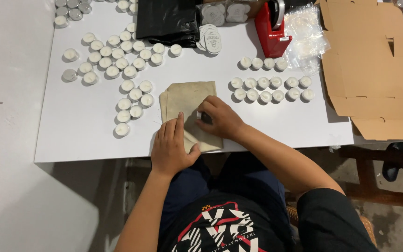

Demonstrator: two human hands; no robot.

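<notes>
A person sits at a white worktop [80,126] and looks down at both hands. A small tan cloth bag [190,100] lies flat near the front edge, in the middle. The left hand [172,148] rests flat on the bag's lower part, with its fingers [171,128] straight and close together. The right hand [220,119] sits on the bag at about 3 o'clock from the bag's middle. Its fingers [206,108] are curled and pinch something small and pale; what it is I cannot tell.

At 10 o'clock from the bag lie many small white tea light candles [117,53], loose and close together. At 2 o'clock, more tea lights stand in neat rows [271,88]. Past them, at 1 o'clock, is a red tape holder [271,32]. A black plastic bag [166,21] lies at 12 o'clock, with round white stickers [209,38] just beside it. Flat brown cardboard [374,60] lies at 3 o'clock, at the worktop's right side.
</notes>
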